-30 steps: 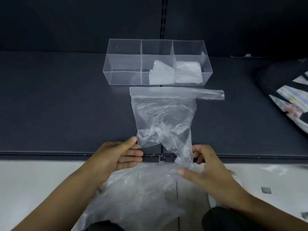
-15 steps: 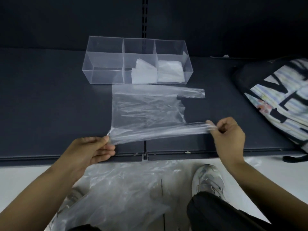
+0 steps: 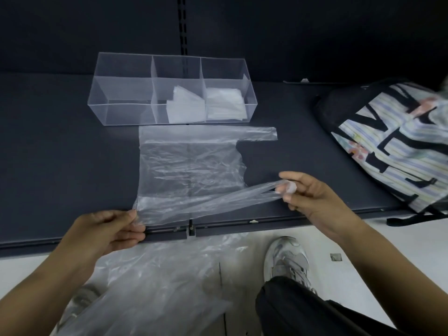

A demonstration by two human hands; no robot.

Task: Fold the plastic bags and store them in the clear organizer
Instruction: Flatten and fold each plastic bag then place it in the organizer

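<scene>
The left hand point(image 3: 109, 230) pinches the near corner of a clear plastic bag point(image 3: 186, 166) at the shelf edge. The right hand point(image 3: 308, 192), raised slightly, pinches the bag's stretched handle.

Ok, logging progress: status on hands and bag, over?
Left hand pinches bag near corner. Right hand pinches near handle, lifted. Bag spread on shelf. Organizer just beyond.

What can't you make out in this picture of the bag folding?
1. Head view: the number of folded bags in the organizer; the pale layers merge.
2. Head view: the backpack, cut off by the right edge and blurred at its top.
3. Head view: how many bags form the floor pile; clear sheets overlap and the bottom edge cuts it off.
</scene>
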